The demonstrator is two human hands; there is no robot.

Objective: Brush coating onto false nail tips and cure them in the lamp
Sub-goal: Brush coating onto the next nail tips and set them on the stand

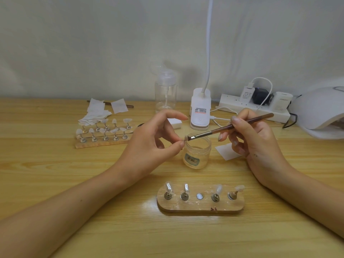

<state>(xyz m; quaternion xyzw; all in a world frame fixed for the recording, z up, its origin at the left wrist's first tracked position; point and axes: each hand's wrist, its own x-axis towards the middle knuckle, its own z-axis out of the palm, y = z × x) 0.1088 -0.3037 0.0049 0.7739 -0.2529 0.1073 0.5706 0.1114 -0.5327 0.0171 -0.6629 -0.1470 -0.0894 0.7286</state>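
My left hand [149, 144] pinches a small nail tip [185, 138] between thumb and a finger, just over the rim of an open clear jar [197, 154]. My right hand [255, 138] holds a brown-handled brush [229, 126] like a pen, and its bristles touch the tip. In front of me lies an oval wooden holder [200, 204] with several metal stands bearing nail tips; its middle magnet spot is bare. The white curing lamp [320, 112] stands at the far right.
A second wooden holder [104, 143] with several tips on stands sits at the left, beside a pile of white wipes [95, 114]. Behind the jar are a clear pump bottle [165, 92], a white clip lamp base [200, 110], and a power strip [253, 107]. A wipe [228, 151] lies right of the jar.
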